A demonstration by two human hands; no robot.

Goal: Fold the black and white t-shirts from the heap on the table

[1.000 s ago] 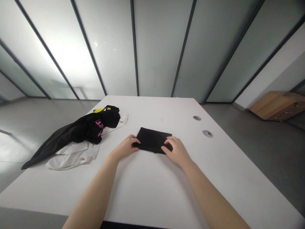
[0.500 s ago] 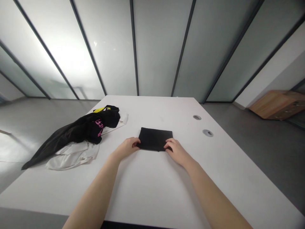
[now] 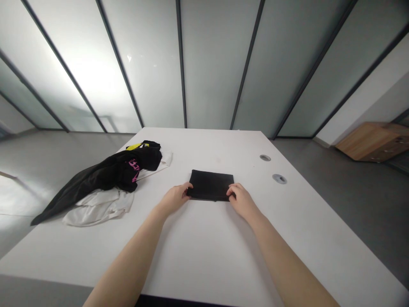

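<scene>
A folded black garment [image 3: 211, 185] lies as a flat, neat rectangle on the white table in front of me. My left hand [image 3: 177, 198] grips its left near corner, thumb and fingers closed on the edge. At the right near corner, my right hand [image 3: 241, 199] pinches the cloth with bent fingers. A small bump shows along the near edge between the hands. What kind of garment it is cannot be made out.
Black clothes [image 3: 110, 172] with pink and yellow prints lie heaped at the table's left side, partly over white clothes [image 3: 99, 209]. Two round cable grommets [image 3: 279, 178] sit in the white table [image 3: 204, 243] on the right. Frosted glass panels stand behind, and a wooden cabinet [image 3: 373, 140] is far right.
My right hand has shifted slightly right along the near edge to the garment's corner. The left hand stays at its corner. The view has moved a little.
</scene>
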